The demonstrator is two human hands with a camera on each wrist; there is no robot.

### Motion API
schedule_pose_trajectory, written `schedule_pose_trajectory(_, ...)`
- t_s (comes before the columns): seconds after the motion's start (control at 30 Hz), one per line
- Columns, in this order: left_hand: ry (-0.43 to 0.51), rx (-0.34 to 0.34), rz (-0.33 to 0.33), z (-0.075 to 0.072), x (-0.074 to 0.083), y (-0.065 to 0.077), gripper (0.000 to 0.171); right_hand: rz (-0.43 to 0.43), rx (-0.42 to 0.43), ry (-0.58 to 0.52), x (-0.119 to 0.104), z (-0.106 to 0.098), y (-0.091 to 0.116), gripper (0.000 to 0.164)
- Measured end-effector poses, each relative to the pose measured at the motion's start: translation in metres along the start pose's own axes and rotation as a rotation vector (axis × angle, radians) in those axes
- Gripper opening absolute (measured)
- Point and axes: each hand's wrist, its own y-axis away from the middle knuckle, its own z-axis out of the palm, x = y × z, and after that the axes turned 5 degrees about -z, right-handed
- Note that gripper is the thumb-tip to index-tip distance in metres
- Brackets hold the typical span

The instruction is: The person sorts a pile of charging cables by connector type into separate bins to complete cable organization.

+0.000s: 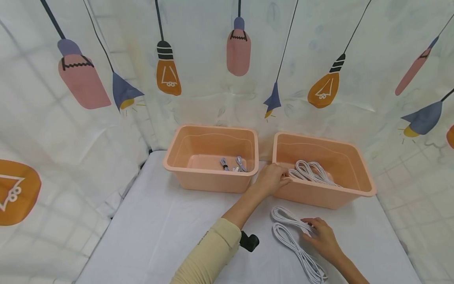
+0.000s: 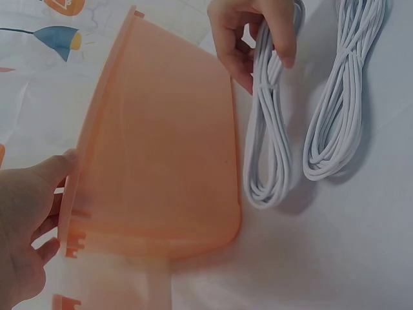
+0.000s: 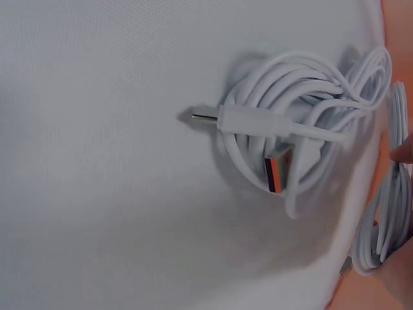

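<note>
My left hand point(image 1: 271, 179) grips the rim of the right peach bin point(image 1: 319, 195) at its front left corner. Inside that bin lie coiled white cables point(image 1: 310, 171). In front of it, my right hand point(image 1: 322, 240) holds one bundled white charging cable point(image 2: 266, 148) between thumb and fingers. A second white cable bundle point(image 1: 298, 252) lies on the table beside it, nearer to me. In the right wrist view this bundle shows a slim metal-tipped plug point(image 3: 248, 121) and a USB plug with an orange insert point(image 3: 276, 171).
To the left stands another peach bin point(image 1: 209, 181), with small grey cable bundles point(image 1: 239, 163) in it. Both bins are on a white-covered table point(image 1: 152, 236) near a patterned curtain point(image 1: 205, 106). A black device point(image 1: 249, 241) sits at my left sleeve.
</note>
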Motion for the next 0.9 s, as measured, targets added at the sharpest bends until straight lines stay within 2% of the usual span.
schedule_pose_trajectory(0.23, -0.016, 0.004, -0.002, 0.0, 0.0, -0.001, 0.016, 0.012, 0.011, -0.002, -0.006, -0.016, -0.002, 0.045)
schedule_pose_trajectory(0.5, -0.003, 0.0, -0.005, -0.002, 0.002, 0.0, 0.017, -0.044, 0.041, 0.01, -0.014, -0.032, -0.003, 0.048)
schedule_pose_trajectory(0.9, -0.013, 0.001, 0.004, -0.001, 0.0, 0.0, 0.017, -0.084, 0.035, 0.013, -0.025, -0.065, -0.014, 0.051)
